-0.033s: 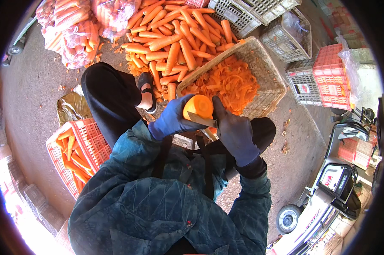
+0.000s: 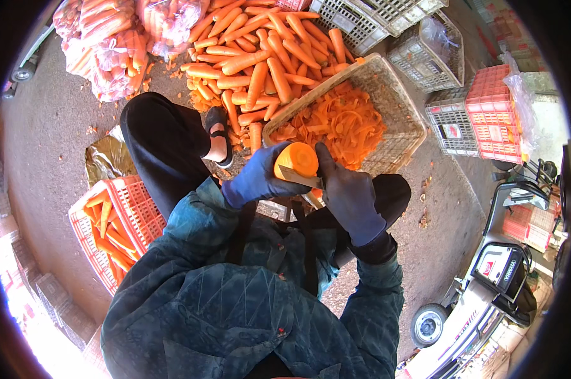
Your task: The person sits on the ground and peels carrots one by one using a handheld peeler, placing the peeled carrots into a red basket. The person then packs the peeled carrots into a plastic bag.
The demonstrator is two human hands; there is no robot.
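My left hand, in a blue glove, is wrapped round a thick carrot whose end faces up. In my dark-gloved right hand is a knife, its flat metal blade lying against the near side of the carrot. My right thumb rests close to the carrot's right side. Just beyond both hands, a shallow dirty crate holds a heap of orange peelings. The rest of the carrot is hidden behind the left glove and the blade.
A large pile of carrots lies on the floor ahead. Bags of carrots stand at the far left. A red crate with carrots is by my left side. Stacked crates and a wheeled machine are on the right.
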